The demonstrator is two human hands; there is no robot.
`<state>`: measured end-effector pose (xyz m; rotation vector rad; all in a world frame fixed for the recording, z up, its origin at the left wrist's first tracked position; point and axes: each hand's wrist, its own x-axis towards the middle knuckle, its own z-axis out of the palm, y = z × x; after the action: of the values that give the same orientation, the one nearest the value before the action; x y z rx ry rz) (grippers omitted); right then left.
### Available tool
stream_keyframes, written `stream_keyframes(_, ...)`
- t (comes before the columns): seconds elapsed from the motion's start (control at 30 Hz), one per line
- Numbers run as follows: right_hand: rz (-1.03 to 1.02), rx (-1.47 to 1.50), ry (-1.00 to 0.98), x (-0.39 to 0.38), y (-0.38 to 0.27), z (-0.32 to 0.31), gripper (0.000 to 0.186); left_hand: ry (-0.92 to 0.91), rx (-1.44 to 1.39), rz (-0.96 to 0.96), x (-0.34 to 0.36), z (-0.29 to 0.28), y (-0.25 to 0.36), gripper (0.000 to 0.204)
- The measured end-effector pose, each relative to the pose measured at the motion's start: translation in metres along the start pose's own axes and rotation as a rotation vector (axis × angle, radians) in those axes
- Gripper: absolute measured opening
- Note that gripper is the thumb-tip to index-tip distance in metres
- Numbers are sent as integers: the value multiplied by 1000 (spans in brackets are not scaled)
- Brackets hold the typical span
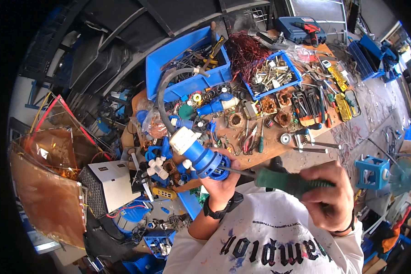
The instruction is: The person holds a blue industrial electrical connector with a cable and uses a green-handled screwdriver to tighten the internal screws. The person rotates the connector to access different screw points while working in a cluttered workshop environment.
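Note:
My left hand point(220, 185) is closed round a blue round industrial connector point(198, 157) with a white cable end point(182, 140) and a thick grey cable point(162, 98) running up to the blue bin. My right hand point(326, 194) grips a screwdriver with a green handle point(278, 180). Its metal shaft reaches left into the connector's open face; the exact tip is hidden. Just left of my left hand lie a white plastic fitting point(157, 168) and small blue parts on the bench edge.
The cluttered wooden bench point(242, 153) carries a blue bin point(182, 84), a crate of metal fasteners point(271, 75), pliers point(251, 137), tool sets point(306, 107) and a red drill point(311, 32). Boards point(48, 192) and an open panel point(109, 182) stand left; a light blue metal piece point(370, 171) is at right.

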<state>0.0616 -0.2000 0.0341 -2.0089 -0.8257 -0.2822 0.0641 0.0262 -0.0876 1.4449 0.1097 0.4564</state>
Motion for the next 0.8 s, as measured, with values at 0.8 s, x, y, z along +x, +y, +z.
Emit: stream_keyframes(0.8,-148,329,46,-44,95,-125,27,193,59,48,-42,143,30,43)
